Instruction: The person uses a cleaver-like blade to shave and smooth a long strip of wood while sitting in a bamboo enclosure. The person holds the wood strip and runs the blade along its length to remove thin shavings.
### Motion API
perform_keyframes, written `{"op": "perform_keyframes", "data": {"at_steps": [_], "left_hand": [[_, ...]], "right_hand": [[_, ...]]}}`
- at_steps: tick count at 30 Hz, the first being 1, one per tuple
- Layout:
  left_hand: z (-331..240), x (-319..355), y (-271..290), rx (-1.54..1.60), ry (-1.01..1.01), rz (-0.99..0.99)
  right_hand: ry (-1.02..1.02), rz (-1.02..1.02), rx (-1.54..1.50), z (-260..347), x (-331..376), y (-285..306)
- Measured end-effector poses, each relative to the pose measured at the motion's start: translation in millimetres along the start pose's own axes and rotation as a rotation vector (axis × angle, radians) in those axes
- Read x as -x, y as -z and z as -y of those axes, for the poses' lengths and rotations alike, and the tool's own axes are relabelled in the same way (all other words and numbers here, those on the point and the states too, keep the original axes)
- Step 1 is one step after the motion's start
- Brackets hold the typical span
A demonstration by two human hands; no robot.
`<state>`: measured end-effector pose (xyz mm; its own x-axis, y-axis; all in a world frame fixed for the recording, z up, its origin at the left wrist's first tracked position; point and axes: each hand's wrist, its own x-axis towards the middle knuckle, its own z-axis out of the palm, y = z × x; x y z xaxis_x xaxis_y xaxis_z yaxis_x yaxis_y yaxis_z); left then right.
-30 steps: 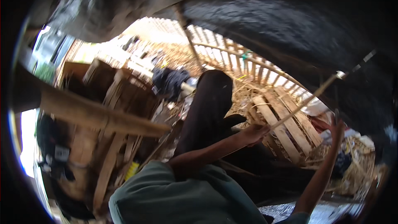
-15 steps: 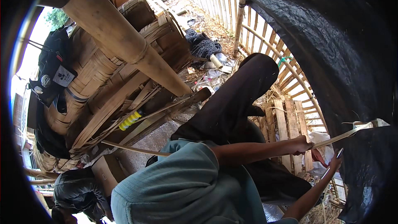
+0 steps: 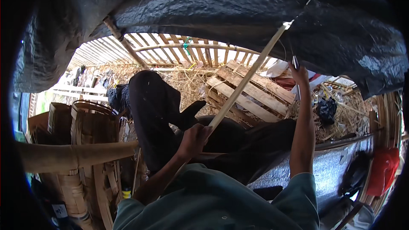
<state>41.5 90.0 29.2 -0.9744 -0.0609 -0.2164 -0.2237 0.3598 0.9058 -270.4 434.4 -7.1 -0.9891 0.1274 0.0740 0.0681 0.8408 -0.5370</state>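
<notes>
A long pale bamboo strip [image 3: 247, 76] slants up and away from my left hand [image 3: 195, 139], whose fingers are wrapped round its nearer part in front of my bent legs. Its far end is frayed, with a thin sliver sticking out beyond it against the black sheet. Over on the right, my outstretched right hand [image 3: 300, 75] is closed round a knife [image 3: 295, 62]. Shiny metal shows above the fist and a narrow length below it. A gap separates the knife from the strip, and the fingers hide part of the knife.
Beyond my legs lies a wooden slatted pallet [image 3: 251, 89] on straw. A black plastic sheet [image 3: 204, 6] hangs overhead before a bamboo fence [image 3: 200, 53]. At left are a thick bamboo pole [image 3: 81, 155] and woven bamboo pieces [image 3: 100, 123]; at right, a red item [image 3: 382, 171].
My view has swung to the right. Much more of the strip now extends beyond my left hand, and my right hand with the knife is farther from that hand.
</notes>
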Motion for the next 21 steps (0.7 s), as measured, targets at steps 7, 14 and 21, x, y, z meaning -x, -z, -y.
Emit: {"op": "perform_keyframes", "data": {"at_steps": [7,14,21], "left_hand": [[-33.9,-16.4,14.2,0.281,0.164,0.125],[-74.1,-28.5,23.8,0.921,0.667,0.629],[-115.7,-64.5,16.1,1.015,0.61,0.751]], "right_hand": [[0.033,-0.042,-0.027,24.2,6.1,2.6],[0.033,-0.084,-0.065,23.1,15.1,0.1],[-0.122,-0.038,-0.005,1.8,5.1,-8.0]]}}
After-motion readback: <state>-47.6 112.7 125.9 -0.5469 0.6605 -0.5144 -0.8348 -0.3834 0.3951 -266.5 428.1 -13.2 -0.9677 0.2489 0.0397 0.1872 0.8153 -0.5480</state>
